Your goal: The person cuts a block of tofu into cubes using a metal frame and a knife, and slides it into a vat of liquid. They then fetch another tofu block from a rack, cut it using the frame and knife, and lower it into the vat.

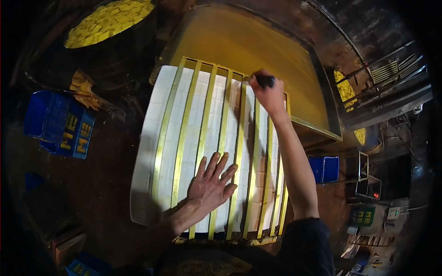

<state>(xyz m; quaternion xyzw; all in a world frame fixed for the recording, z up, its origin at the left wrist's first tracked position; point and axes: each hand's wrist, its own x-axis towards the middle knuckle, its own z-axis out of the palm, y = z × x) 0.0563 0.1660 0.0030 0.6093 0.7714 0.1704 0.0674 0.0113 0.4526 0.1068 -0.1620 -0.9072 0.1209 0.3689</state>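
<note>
A broad white slab (pixel 148 131), marked with a grid of lines into small blocks, lies beneath a rack of long yellow slats (pixel 180 152). Fingers spread, my left hand (pixel 211 183) rests flat across the slats near the middle. My right hand (pixel 269 94) is closed around a tool with a black handle (pixel 265 81) at the far end of the rack; its working end is hidden, so its kind is unclear. Some blocks toward the right look pinkish-brown under the slats.
Behind the rack stands a large vat of yellow-brown liquid (pixel 258 43) with a metal rim. A dark tub of yellow pieces (pixel 110 23) is at upper left. Blue crates (pixel 60 124) stand on the left, and a blue bin (pixel 323 169) is at right.
</note>
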